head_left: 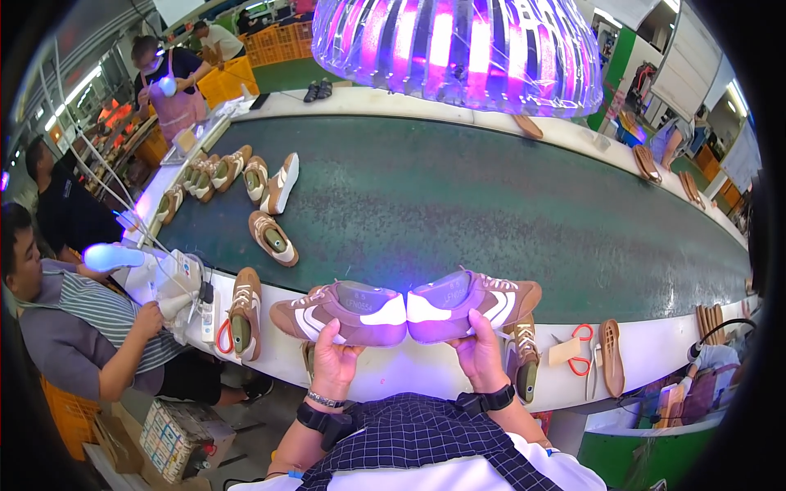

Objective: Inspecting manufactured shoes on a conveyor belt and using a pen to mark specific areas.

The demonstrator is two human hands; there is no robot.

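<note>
My left hand (pixel 334 360) is closed around a brown sneaker (pixel 352 329) with white stripes and a white heel patch. A matching sneaker (pixel 508 303) is in my right hand (pixel 479 356). Both are held side-on above the bench's near edge, heels touching, toes pointing outward, the grey linings showing. My thumbs press the near sides; the other fingers are mostly hidden underneath. Below my right hand lies a laced sneaker (pixel 526 360) with an olive insole, partly covered. Another laced sneaker (pixel 243 315) rests to the left of the held pair.
Several sneakers (pixel 272 237) lie on the dark green conveyor belt (pixel 458 196). A ribbed lamp shade (pixel 458 57) glows purple overhead. At right are red-handled scissors (pixel 581 352), a card (pixel 564 351) and a brown sole (pixel 611 358). A co-worker (pixel 82 327) sits left near a power strip (pixel 210 315).
</note>
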